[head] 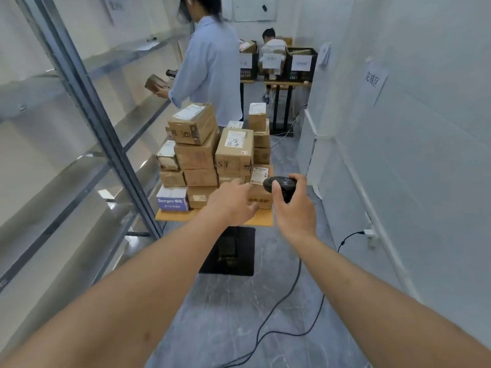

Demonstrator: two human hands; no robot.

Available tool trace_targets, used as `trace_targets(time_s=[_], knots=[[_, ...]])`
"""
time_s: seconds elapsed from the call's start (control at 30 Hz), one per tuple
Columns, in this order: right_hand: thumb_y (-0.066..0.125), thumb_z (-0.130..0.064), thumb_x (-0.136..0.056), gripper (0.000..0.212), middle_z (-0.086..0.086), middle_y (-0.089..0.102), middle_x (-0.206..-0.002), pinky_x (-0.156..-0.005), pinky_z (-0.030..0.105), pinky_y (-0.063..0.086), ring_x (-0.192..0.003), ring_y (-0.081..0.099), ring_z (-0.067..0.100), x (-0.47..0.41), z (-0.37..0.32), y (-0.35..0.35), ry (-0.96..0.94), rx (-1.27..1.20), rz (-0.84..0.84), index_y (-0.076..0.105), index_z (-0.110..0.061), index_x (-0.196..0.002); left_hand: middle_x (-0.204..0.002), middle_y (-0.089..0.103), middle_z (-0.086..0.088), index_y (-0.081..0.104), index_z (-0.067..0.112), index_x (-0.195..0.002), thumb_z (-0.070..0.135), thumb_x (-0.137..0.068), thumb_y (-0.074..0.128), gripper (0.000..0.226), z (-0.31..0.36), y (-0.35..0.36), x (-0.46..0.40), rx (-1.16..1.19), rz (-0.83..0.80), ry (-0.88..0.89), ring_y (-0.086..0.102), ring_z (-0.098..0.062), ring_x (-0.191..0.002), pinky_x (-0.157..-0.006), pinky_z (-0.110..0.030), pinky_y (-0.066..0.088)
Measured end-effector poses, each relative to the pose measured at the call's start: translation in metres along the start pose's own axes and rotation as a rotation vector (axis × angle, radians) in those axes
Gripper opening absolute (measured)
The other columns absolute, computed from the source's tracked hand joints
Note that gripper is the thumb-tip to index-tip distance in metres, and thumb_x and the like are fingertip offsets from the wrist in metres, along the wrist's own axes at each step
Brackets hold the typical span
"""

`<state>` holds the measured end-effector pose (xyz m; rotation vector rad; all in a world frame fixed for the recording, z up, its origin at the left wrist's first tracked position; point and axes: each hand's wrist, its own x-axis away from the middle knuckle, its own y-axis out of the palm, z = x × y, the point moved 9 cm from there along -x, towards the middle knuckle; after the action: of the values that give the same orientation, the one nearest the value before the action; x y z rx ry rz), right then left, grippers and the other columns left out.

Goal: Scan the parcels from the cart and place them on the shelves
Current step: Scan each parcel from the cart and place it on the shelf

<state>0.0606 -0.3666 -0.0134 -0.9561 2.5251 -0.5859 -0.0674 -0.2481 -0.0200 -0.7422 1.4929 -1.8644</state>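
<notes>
A cart with a tan wooden top [261, 221] carries several stacked brown cardboard parcels [198, 155]. At its front right corner lies a small brown parcel [261, 197] with a white label on top. My left hand [233, 200] reaches over the cart's front edge, fingers spread, touching that parcel's left side; a firm grip is not visible. My right hand [291, 205] is closed on a black handheld scanner [280, 185], held right above the parcel's label. Grey metal shelves [87, 166] run along the left.
A person in a light blue shirt [210, 67] stands behind the cart holding a parcel and a scanner. Another person sits at a far table with black crates [303, 63]. A black cable [287, 296] crosses the grey floor. A white wall closes the right side.
</notes>
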Motion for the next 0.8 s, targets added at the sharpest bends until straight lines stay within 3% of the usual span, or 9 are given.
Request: trace_targets(time_s=[0.13,0.27,0.4,0.63,0.8], knots=[[0.051,-0.055,-0.104,0.036,-0.003,0.066,-0.114,-0.082,0.044,0.057,-0.097,0.066,0.024,-0.058,0.024,0.007,0.048,0.037,0.023,0.041,-0.035,-0.132,-0.148,0.05,-0.005,0.051,0.022,-0.149,0.055,-0.098,0.055,0.061,0.005,0.019,-0.063,0.01,-0.061,0.023,0.047,-0.032,-0.137,-0.106,-0.052,0.049],[0.051,-0.055,-0.105,0.036,-0.006,0.062,-0.109,-0.081,0.044,0.056,-0.095,0.064,0.022,-0.112,0.049,0.012,0.084,0.048,0.021,0.042,-0.034,-0.132,-0.137,0.053,-0.004,0.053,0.023,-0.143,0.056,-0.098,0.055,0.056,0.01,0.035,-0.121,-0.019,-0.106,0.004,0.053,-0.031,-0.125,-0.097,-0.052,0.053],[0.052,-0.054,-0.105,0.036,-0.007,0.061,-0.107,-0.079,0.042,0.055,-0.094,0.063,0.021,-0.168,0.083,0.026,0.102,0.05,-0.03,0.042,-0.033,-0.133,-0.143,0.051,-0.004,0.051,0.023,-0.148,0.053,-0.098,0.057,0.058,0.017,0.057,-0.174,-0.011,-0.122,-0.029,0.052,-0.03,-0.128,-0.101,-0.05,0.052],[0.051,-0.055,-0.105,0.032,-0.005,0.067,-0.106,-0.067,0.035,0.048,-0.089,0.066,0.021,-0.272,0.138,0.075,0.07,0.007,-0.249,0.043,-0.035,-0.129,-0.143,0.051,-0.004,0.049,0.022,-0.149,0.053,-0.098,0.058,0.061,0.012,0.105,-0.252,0.039,-0.144,-0.257,0.05,-0.029,-0.131,-0.103,-0.048,0.05],[0.051,-0.058,-0.103,0.03,-0.007,0.068,-0.103,-0.078,0.041,0.054,-0.089,0.066,0.024,-0.32,0.166,0.107,0.076,0.004,-0.417,0.041,-0.042,-0.126,-0.146,0.049,-0.006,0.048,0.022,-0.15,0.049,-0.096,0.056,0.061,0.013,0.138,-0.28,0.111,-0.215,-0.453,0.047,-0.032,-0.135,-0.107,-0.05,0.047]])
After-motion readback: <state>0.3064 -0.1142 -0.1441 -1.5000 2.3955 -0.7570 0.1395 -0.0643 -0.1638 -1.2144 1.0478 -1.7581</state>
